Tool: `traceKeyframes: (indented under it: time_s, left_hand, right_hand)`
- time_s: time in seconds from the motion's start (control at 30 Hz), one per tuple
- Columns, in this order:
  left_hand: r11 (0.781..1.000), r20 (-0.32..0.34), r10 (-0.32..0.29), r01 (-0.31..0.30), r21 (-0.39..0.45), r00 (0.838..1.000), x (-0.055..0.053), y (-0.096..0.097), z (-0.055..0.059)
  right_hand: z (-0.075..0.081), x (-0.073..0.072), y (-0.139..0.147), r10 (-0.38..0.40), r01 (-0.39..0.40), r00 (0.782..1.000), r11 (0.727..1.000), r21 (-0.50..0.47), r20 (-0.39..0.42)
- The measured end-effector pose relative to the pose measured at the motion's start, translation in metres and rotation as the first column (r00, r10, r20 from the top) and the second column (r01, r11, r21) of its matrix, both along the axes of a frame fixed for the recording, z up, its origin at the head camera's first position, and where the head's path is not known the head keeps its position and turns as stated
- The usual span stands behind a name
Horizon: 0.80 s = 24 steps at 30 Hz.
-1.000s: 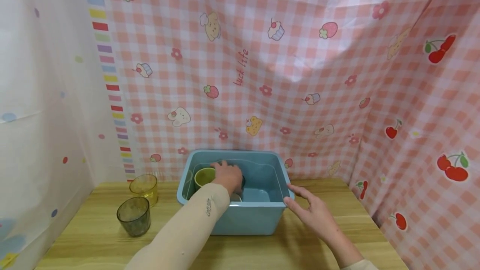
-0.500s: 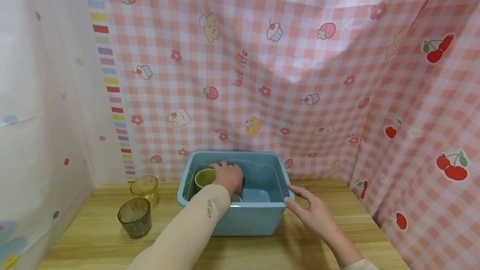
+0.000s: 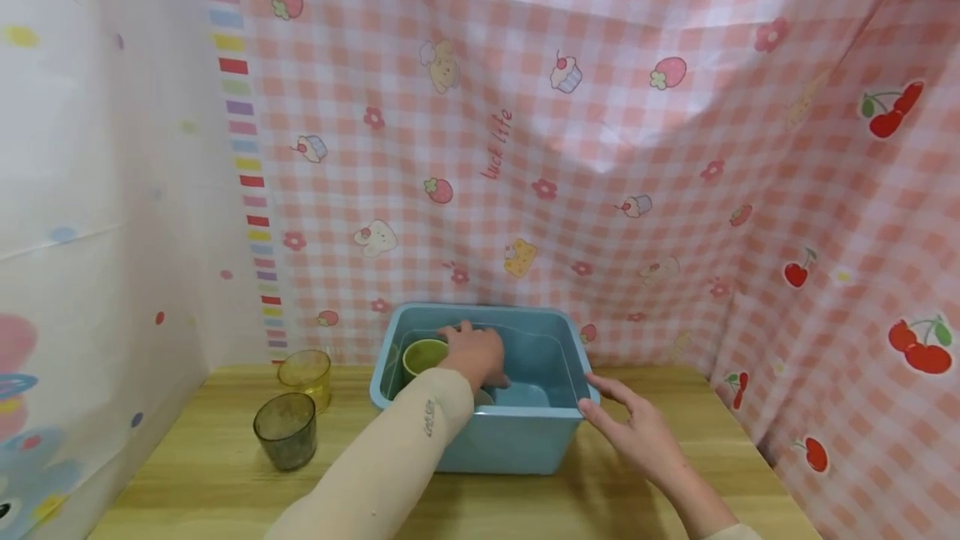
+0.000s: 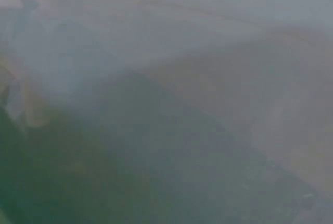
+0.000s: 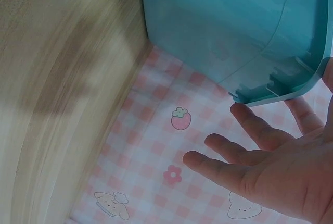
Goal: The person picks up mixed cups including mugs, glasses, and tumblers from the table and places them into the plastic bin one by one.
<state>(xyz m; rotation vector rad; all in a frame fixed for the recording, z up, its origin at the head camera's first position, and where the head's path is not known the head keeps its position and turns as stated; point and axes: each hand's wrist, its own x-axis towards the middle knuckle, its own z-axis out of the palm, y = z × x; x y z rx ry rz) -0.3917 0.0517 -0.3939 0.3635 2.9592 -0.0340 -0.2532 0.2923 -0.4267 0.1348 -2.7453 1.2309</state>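
Observation:
In the head view my left hand [image 3: 477,352] reaches down into a blue plastic bin [image 3: 510,440]. A green cup [image 3: 425,354] stands in the bin's left part, right beside that hand. A pale rounded rim [image 3: 483,398] shows under the wrist, close to the front wall. My left fingertips are mostly hidden, and I cannot tell whether they hold anything. The left wrist view is a dim blur. My right hand [image 3: 630,427] touches the bin's right front corner with thumb and fingertips. In the right wrist view its fingers [image 5: 213,169] are spread and fairly straight beside the bin's rim [image 5: 291,95].
Two see-through cups stand left of the bin on the wooden table [image 3: 195,465]: a yellow cup [image 3: 307,377] behind and a grey cup [image 3: 287,432] in front. A pink checked cloth [image 3: 540,132] hangs close behind the bin, with more cloth at both sides.
The head view has shifted, so everything sits slightly further right. A dark edge beside my left hand in the bin no longer shows; a fingertip shows there instead. My right hand stays at the corner.

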Motion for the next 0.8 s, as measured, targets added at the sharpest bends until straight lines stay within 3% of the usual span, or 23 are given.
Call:
traceKeyframes:
  time_s: [0.3, 0.53, 0.8]
  left_hand:
    - [1.000, -0.013, -0.030, 0.030, 0.005, 0.999, 0.007, 0.002, 0.007]
    - [0.999, -0.016, -0.013, 0.013, 0.039, 1.000, 0.007, -0.001, 0.011]
    - [0.997, -0.014, -0.020, 0.021, 0.079, 1.000, 0.023, -0.012, 0.025]
  right_hand:
    - [-0.001, 0.002, 0.005, -0.011, 0.012, 1.000, 0.999, 0.045, -0.010]
    - [0.002, 0.000, 0.003, -0.010, 0.010, 1.000, 0.998, 0.056, -0.012]
    - [0.000, -0.001, -0.001, -0.006, 0.007, 1.000, 0.998, 0.055, -0.015]
